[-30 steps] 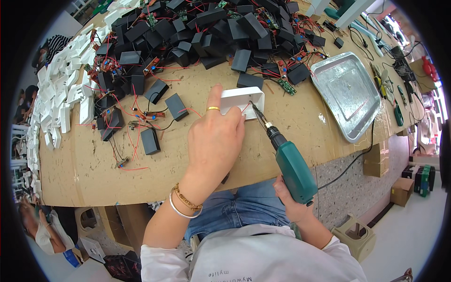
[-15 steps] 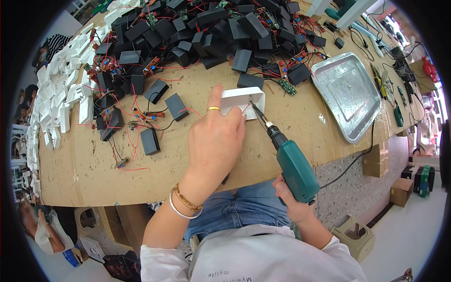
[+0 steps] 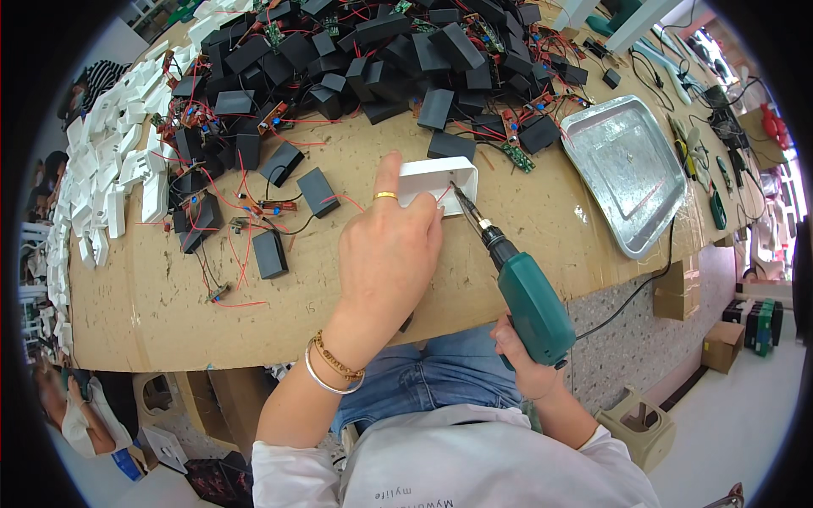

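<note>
My left hand (image 3: pixel 389 245) is closed on an open white plastic housing (image 3: pixel 467 173), holding it against the cardboard-covered table. Its index finger lies over the housing's left end. In my right hand (image 3: pixel 525 360) is a green corded electric screwdriver (image 3: pixel 535 306), gripped by its handle. The screwdriver slants up to the left, and the tip of its bit (image 3: pixel 460 193) reaches inside the housing near the right end. A short red wire shows beside the tip. What lies under my left hand in the housing is hidden.
Black boxes (image 3: pixel 381 63) with red wires and small circuit boards are heaped at the far side. White housings (image 3: pixel 135 165) pile up at the left. A metal tray (image 3: pixel 627 169) lies to the right, with hand tools (image 3: pixel 684 157) beyond it. The screwdriver's cord (image 3: pixel 622 306) crosses the table's right edge.
</note>
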Available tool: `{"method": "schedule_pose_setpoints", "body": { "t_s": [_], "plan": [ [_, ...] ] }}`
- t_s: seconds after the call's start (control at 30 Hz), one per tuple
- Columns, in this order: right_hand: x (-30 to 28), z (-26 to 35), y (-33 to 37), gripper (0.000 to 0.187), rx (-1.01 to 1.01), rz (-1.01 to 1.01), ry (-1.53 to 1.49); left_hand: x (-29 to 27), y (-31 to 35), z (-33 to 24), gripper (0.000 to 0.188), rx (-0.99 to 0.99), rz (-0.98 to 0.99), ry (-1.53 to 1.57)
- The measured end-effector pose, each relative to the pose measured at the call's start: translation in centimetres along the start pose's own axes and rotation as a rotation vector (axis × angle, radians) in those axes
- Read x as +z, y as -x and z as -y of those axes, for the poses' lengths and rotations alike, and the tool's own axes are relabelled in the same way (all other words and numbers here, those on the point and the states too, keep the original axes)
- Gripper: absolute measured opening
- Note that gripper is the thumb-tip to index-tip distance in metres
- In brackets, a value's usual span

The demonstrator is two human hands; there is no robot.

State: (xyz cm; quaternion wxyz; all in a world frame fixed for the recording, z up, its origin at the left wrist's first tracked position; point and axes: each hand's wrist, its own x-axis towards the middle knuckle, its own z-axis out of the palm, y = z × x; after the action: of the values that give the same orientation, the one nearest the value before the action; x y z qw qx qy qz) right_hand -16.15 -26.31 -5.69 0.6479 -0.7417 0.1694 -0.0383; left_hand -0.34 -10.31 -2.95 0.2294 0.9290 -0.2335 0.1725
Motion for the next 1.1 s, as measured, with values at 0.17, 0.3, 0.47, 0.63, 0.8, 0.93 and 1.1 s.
{"method": "schedule_pose_setpoints", "body": {
  "t_s": [0.17, 0.3, 0.47, 0.63, 0.8, 0.93, 1.1],
  "plan": [
    [0.03, -0.11, 0.09, 0.022, 0.031, 0.002, 0.014, -0.02, 0.01, -0.03, 0.017, -0.003, 0.000, -0.003],
    [0.28, 0.36, 0.06, 0.021, 0.019, -0.036, -0.092, -0.07, -0.05, -0.09, 0.017, -0.007, 0.008, -0.003],
    [0.31, 0.58, 0.03, 0.021, 0.027, -0.021, -0.125, -0.10, -0.05, -0.09, 0.017, -0.004, 0.006, -0.001],
    [0.21, 0.23, 0.04, 0.025, -0.011, -0.005, -0.137, 0.06, -0.05, -0.02, 0.018, 0.002, -0.005, 0.002],
    [0.04, 0.19, 0.02, 0.025, -0.009, -0.006, -0.130, 0.07, -0.09, -0.04, 0.018, 0.002, -0.011, 0.000],
    [-0.01, 0.06, 0.09, 0.026, -0.008, -0.001, -0.121, 0.12, -0.07, -0.02, 0.018, 0.001, -0.014, 0.002],
    [-0.06, 0.11, 0.09, 0.027, -0.023, 0.006, -0.142, 0.15, -0.06, -0.02, 0.018, 0.002, -0.015, 0.000]
  ]
}}
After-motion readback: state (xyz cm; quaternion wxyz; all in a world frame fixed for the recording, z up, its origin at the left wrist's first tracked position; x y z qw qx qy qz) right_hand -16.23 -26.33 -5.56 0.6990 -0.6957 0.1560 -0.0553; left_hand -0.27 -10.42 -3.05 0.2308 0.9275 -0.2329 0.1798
